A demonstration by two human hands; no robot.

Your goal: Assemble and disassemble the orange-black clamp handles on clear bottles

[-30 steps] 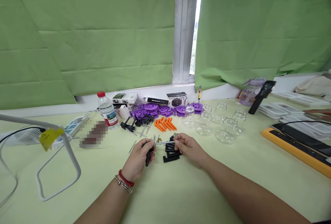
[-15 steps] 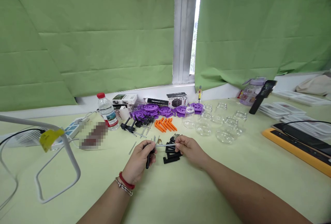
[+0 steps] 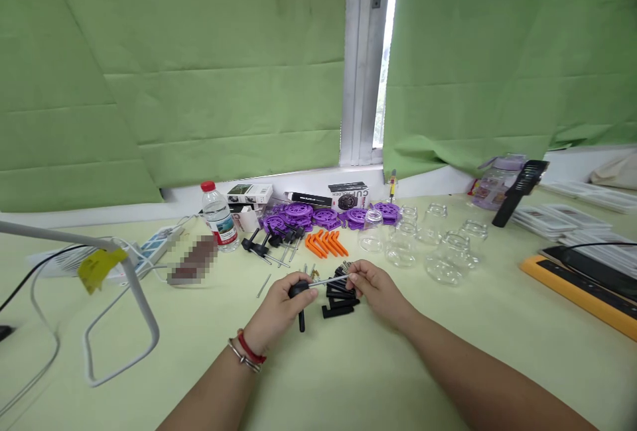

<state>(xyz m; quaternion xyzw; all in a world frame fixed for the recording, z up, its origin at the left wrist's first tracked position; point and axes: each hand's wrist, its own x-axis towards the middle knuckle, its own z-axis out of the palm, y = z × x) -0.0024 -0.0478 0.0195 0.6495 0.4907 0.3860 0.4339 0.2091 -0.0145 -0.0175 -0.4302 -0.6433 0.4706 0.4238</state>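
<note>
Black pieces (image 3: 340,294) are laid on the worktop (image 3: 308,378); near them a rod (image 3: 329,280) is pinched by the right hand (image 3: 377,288), its handle (image 3: 298,288) wrapped by the left hand's (image 3: 279,305) fingers. Fitting is seemingly in hand; steady alignment is needed.

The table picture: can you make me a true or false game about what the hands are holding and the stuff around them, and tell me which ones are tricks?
1. The left hand is holding a black part. True.
2. The right hand is holding a clear jar. False: its fingers are at the end of a thin metal rod.
3. The water bottle has a red cap. True.
4. The angled pieces in front of the purple parts are blue. False: they are orange.
5. There is a red band on the left wrist. True.
</note>
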